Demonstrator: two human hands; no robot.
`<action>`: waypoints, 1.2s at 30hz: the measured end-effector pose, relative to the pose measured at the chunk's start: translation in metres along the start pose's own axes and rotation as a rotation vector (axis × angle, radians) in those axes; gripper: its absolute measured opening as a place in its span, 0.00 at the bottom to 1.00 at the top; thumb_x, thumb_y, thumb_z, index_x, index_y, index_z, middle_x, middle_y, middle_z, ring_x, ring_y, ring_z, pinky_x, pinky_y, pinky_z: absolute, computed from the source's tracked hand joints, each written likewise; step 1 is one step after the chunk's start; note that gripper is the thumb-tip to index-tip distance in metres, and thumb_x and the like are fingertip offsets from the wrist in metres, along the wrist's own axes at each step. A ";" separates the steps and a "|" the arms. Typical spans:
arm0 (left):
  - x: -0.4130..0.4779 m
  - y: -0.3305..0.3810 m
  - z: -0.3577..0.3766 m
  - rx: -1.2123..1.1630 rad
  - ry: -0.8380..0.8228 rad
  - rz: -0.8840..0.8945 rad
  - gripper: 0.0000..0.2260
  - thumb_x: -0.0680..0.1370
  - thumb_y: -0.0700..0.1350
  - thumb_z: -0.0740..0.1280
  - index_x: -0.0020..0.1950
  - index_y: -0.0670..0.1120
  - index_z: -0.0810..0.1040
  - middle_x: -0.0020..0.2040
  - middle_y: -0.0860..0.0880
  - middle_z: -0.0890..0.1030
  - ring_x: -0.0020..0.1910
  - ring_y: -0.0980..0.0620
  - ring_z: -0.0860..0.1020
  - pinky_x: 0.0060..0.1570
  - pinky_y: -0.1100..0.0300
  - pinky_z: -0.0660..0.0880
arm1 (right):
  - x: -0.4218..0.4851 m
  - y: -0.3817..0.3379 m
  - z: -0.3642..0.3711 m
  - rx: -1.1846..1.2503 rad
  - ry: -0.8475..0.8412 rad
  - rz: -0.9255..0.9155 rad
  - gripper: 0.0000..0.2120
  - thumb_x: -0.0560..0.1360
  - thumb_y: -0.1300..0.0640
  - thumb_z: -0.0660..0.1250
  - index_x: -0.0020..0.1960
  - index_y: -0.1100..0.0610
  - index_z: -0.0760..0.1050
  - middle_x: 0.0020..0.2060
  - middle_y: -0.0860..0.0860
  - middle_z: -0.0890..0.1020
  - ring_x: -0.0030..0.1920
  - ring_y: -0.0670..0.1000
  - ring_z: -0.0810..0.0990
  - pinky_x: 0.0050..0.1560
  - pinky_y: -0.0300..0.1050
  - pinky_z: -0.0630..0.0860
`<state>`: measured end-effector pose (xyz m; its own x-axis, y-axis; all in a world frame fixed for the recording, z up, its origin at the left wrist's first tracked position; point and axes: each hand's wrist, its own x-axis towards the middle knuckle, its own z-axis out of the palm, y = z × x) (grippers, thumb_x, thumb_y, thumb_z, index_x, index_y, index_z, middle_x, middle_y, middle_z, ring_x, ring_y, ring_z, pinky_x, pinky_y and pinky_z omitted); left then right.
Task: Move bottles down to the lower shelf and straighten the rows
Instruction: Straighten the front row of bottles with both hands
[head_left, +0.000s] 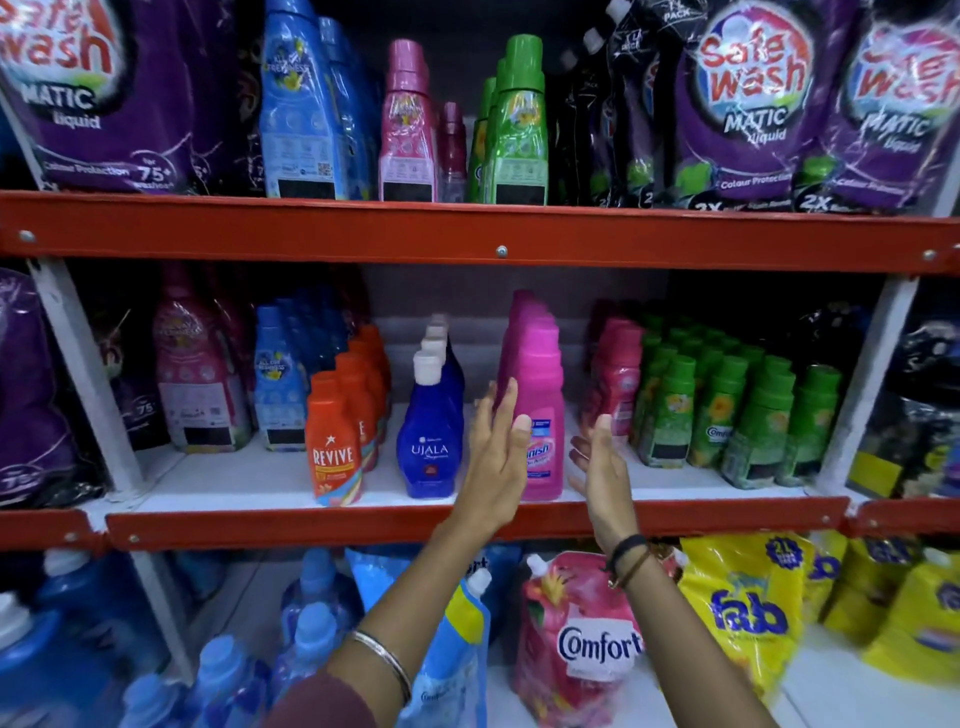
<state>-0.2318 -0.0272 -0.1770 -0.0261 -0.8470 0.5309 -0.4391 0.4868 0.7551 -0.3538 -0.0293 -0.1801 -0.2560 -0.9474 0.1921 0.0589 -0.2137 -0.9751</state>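
Head view, middle shelf.

Item: row of tall bright-pink plastic bottles (540, 415) with pink caps, ranged front to back at centre, the nearest standing upright at the shelf's front edge. The single-file depth is judged to keep one label facing out.

Left hand (496, 462): fingers spread and flat, nothing held, laid against or just beside the left face of the front pink bottle; actual contact cannot be told. Right hand (602, 467): open, palm turned inward, nothing held, near the row's right side. The pair is placed as a bracket about the row, judged to square it.

Adjacent: to the left, a row of deep-blue teardrop bottles (431, 441) with white caps, then a row of orange bottles (335, 441); to the right, smaller pink bottles (615, 384) and green bottles (727, 410) in several files.

Upper shelf: a pink bottle (408, 135) and green bottles (519, 130) are stood above the red metal shelf rail (498, 234), judged to be stock awaiting transfer downward.
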 end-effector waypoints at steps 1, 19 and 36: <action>-0.004 -0.002 0.006 -0.017 0.006 -0.057 0.34 0.72 0.73 0.40 0.76 0.62 0.49 0.79 0.55 0.46 0.73 0.64 0.42 0.72 0.57 0.43 | 0.001 0.006 -0.002 -0.034 0.001 -0.008 0.54 0.57 0.17 0.48 0.68 0.55 0.69 0.67 0.56 0.74 0.66 0.55 0.73 0.68 0.60 0.68; -0.001 -0.015 0.018 -0.171 -0.030 -0.207 0.36 0.73 0.72 0.38 0.77 0.59 0.51 0.77 0.54 0.57 0.71 0.62 0.57 0.69 0.62 0.56 | 0.009 0.014 -0.013 0.084 -0.124 0.015 0.42 0.68 0.32 0.48 0.66 0.62 0.70 0.64 0.60 0.76 0.57 0.51 0.76 0.65 0.52 0.72; -0.006 -0.015 0.013 -0.227 -0.075 -0.226 0.45 0.61 0.82 0.40 0.75 0.65 0.53 0.77 0.53 0.59 0.74 0.54 0.61 0.70 0.55 0.61 | 0.017 0.025 -0.013 0.015 -0.122 -0.042 0.41 0.68 0.30 0.51 0.66 0.60 0.72 0.63 0.58 0.77 0.55 0.50 0.78 0.63 0.51 0.74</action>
<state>-0.2371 -0.0324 -0.1962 -0.0202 -0.9483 0.3167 -0.2304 0.3127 0.9215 -0.3690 -0.0482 -0.2022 -0.1391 -0.9594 0.2455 0.0656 -0.2563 -0.9644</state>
